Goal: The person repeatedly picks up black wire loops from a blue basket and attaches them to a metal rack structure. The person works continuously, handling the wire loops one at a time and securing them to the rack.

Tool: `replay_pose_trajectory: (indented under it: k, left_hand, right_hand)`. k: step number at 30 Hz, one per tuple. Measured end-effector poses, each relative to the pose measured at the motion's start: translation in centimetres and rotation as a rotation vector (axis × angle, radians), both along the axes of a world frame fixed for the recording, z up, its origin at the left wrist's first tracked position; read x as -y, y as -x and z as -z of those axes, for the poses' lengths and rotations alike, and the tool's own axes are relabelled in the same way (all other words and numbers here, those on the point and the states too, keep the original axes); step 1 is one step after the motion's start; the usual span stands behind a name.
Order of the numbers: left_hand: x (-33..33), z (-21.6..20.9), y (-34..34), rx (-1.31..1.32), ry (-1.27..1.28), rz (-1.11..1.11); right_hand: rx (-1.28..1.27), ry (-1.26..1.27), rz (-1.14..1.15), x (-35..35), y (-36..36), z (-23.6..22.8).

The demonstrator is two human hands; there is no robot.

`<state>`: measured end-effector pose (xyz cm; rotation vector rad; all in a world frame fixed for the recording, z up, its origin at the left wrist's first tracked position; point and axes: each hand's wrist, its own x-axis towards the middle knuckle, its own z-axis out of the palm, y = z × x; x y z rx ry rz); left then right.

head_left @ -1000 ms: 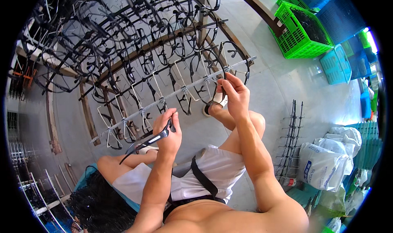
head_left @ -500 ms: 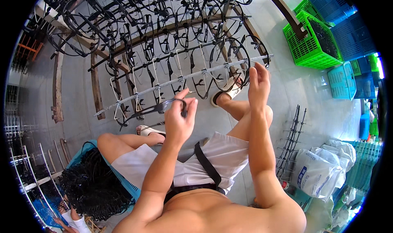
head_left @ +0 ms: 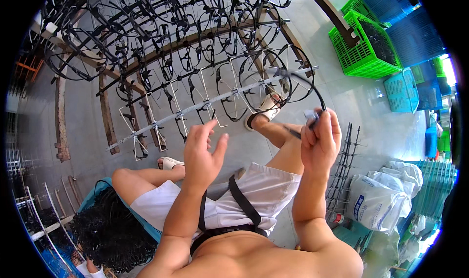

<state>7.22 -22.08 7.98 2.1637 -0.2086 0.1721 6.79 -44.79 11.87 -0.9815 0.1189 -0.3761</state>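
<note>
My right hand [head_left: 320, 143] grips a thin black curved plastic frame [head_left: 317, 93] by one end. Its far part reaches up and left toward the rack and is blurred. Something small and pale shows by these fingertips, too smeared to name. My left hand [head_left: 199, 153] holds nothing, with thumb and fingers apart, just below a grey metal rod [head_left: 195, 105]. White wire hooks [head_left: 173, 99] stand along that rod; its right end carries looped black frames [head_left: 288, 82], while several hooks at the left look bare.
Behind, a rack [head_left: 195, 36] holds rows of black frames. At my left, a blue basket [head_left: 159, 233] holds a black heap [head_left: 115, 224]. A green crate [head_left: 359, 65], white plastic bags [head_left: 373, 200] and black spiked rods [head_left: 344, 163] are right. Another person's hand [head_left: 77, 256] shows lower left.
The black frame was in my left hand and is now in my right, which has moved lower and to the right. My left hand has opened. The whole view has shifted slightly.
</note>
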Motion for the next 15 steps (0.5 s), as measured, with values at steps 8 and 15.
replay_pose_trajectory:
  k: [8, 15]
  left_hand:
    - [1.2, 4.0, -1.2, 0.13, -0.115, -0.042]
    - [1.0, 4.8, -1.1, 0.102, -0.068, -0.067]
  right_hand:
    - [-0.309, 0.372, 0.114, -5.3, -8.3, 7.8]
    - [-0.342, 0.204, -0.066, -6.3, -9.8, 8.9]
